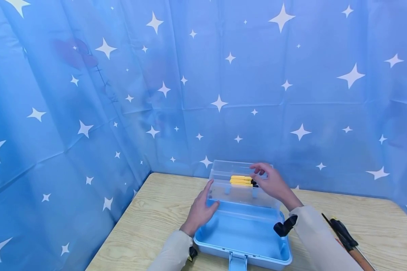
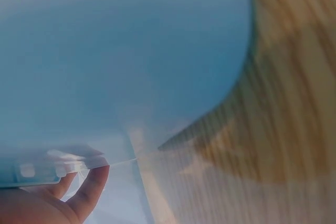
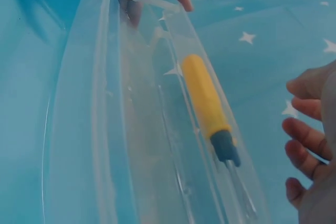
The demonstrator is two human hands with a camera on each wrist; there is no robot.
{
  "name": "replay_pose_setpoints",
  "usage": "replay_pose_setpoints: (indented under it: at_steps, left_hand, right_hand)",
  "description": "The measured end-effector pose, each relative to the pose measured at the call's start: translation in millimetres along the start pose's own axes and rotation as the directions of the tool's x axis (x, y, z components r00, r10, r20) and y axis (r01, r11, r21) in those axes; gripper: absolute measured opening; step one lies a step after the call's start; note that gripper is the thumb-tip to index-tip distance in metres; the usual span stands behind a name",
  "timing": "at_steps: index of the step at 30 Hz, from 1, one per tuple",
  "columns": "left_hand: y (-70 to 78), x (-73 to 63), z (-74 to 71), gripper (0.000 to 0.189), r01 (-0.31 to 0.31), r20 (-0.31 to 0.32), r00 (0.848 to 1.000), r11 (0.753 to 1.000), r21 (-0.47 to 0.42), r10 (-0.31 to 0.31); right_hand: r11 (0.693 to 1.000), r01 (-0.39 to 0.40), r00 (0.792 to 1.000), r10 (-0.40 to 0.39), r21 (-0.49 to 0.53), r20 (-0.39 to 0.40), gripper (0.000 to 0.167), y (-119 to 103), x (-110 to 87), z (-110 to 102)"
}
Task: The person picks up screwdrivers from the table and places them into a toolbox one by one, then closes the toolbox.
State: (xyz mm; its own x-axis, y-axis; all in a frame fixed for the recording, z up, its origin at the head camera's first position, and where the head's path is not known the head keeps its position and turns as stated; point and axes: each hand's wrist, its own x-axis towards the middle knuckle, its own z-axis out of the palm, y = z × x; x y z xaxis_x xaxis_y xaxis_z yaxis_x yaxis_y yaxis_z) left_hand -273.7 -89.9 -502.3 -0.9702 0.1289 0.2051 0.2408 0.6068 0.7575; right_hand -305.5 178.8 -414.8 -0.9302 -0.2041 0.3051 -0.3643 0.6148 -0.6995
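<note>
Head view puts my left hand (image 1: 199,210) first, by the far left corner of the light-blue plastic toolbox (image 1: 240,231), which sits on the pale wood-grain tabletop (image 1: 149,210). My left thumb and fingers pinch the end of the stepped, clear plastic tray (image 1: 237,197) raised along the toolbox's far side; I judge that I hold it there to steady the tray against tipping.

Right of those fingers, beyond the toolbox's basin, the yellow-handled screwdriver (image 3: 207,98) with a dark collar and slim metal shaft lies in a long, narrow compartment of the tray. Its long axis follows the tray's length, side to side across the toolbox: the handle's butt points to the toolbox's left end, the shaft to its right. The compartment's shape probably sets that direction, since a long tool suits it lengthwise. (Several yellow bands show there from the head, and I cannot tell whether they are more handles or reflections.)

Farther right, my right hand (image 1: 270,185) hangs over the toolbox's far right part, fingers loosely bent and apart, holding nothing; the right wrist view shows it clear of the screwdriver.

Right of the toolbox, black-handled tools (image 1: 344,233) lie on the tabletop, partly hidden by my pale sleeve (image 1: 320,237), perhaps left there to be within reach.
</note>
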Motion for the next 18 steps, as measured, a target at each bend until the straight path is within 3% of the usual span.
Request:
replay_pose_setpoints:
  at_steps: [18]
  left_hand:
    - [-1.4,0.0,-0.7,0.075,-0.006,0.008,1.0,1.0,-0.002,0.006]
  right_hand:
    - [0.992,0.126,0.988,-0.125,0.002,-0.09,0.031,1.1,-27.6,-36.3]
